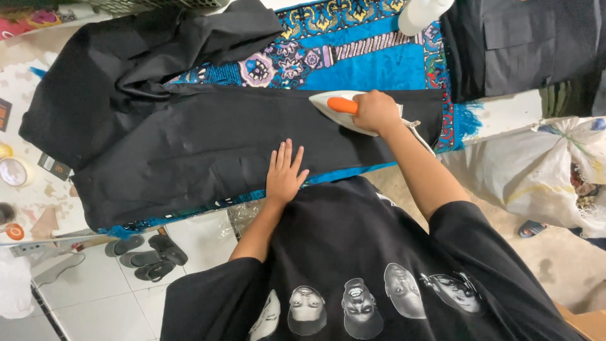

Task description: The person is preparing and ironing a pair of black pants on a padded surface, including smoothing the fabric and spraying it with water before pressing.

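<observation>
Two hands at work: both lie on one black garment [189, 139] spread over a blue patterned cloth [372, 66] on the surface.
Right hand [377, 111]: closed round the orange handle [343, 105] of a white iron [334, 110], which sits on the garment toward the surface's right end.
Left hand [284, 172]: flat and wide, fingers spread, palm down on the fabric near the surface's near edge; it holds nothing.
Garment's place: it covers most of the cloth from the left end almost to the right end, with its bulkier part bunched in folds at the far left corner.
Garment's handling: soft, thin and limp, I judge; it creases easily and slides on the cloth unless pinned flat. Best held by pressing with an open palm or pinching an edge or hem.
Garment's long axis: along the surface's length, left to right, the narrow end to the right.
Iron's handling: rigid, weighty for its size, with a presumably hot sole; only the handle is safe to take.
Iron's heading: pointed tip toward the left end, heel and cord [421, 134] to the right, long axis matching the garment's.
Nearby: sandals [146, 256] on the floor below.
</observation>
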